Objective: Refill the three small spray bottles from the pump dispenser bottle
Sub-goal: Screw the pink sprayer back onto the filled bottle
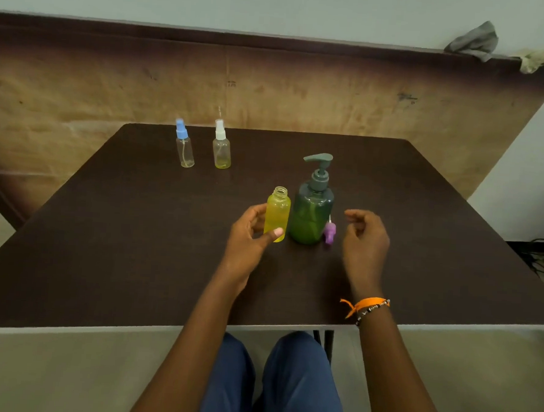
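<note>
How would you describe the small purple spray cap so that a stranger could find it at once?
Start at the dark table and find the tall green pump bottle near its middle. The purple spray cap lies at that bottle's base on its right side, between it and the right hand. It is the only purple thing and sits on no bottle.

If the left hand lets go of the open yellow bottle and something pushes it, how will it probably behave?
The open yellow bottle is tall and narrow, so a side push would probably tip it. It looks nearly full and has no cap, so tipping would likely spill liquid onto the table. Being round, it may then roll. The left hand steadies it now.
</note>
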`<state>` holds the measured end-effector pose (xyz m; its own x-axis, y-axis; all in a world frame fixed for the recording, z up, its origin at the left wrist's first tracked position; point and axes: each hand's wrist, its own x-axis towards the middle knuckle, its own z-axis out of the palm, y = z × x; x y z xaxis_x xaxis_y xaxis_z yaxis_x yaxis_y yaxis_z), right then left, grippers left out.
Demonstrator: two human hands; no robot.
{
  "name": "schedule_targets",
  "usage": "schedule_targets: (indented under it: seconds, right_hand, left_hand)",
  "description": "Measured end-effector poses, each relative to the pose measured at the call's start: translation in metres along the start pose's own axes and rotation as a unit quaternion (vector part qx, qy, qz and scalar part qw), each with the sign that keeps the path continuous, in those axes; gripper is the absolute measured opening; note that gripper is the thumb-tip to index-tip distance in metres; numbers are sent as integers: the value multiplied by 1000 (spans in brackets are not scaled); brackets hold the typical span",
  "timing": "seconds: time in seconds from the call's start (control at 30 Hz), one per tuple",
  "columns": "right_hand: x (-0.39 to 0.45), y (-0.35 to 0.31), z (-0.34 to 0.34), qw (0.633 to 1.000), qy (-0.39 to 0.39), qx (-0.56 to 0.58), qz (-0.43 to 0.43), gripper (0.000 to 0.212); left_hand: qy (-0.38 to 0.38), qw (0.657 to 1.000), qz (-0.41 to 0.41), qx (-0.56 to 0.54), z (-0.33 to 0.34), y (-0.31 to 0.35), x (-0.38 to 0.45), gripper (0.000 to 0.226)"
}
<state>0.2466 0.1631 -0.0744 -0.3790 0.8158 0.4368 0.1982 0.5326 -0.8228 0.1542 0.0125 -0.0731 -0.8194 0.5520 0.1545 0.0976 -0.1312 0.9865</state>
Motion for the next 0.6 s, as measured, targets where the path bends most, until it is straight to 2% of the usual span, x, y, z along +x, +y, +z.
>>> schedule_targets:
  seconds: [0.1, 0.23, 0.33, 0.43, 0.53, 0.6]
  right_hand:
    - [-4, 7, 6, 995, -65, -72, 8, 21]
    - [-3, 14, 18, 986, -99, -127, -30, 20]
    - [0, 18, 18, 984, -111, -140, -21, 16]
    - [4, 13, 9, 991, -75, -110, -1, 17]
    - [8, -3, -13, 999, -8, -12, 39, 23]
    - [13, -17, -30, 998, 32, 42, 18, 23]
  left_hand:
    - [7, 1000, -2, 5, -1, -6, -5, 38]
    - [15, 1000, -3, 6, -3, -9, -9, 39]
    - [15, 1000, -2, 6, -3, -7, -9, 40]
    - [12, 1000, 6, -1, -2, -2, -10, 39]
    - [12, 1000, 16, -2, 1, 4, -11, 40]
    - [16, 1000, 20, -3, 3, 7, -10, 40]
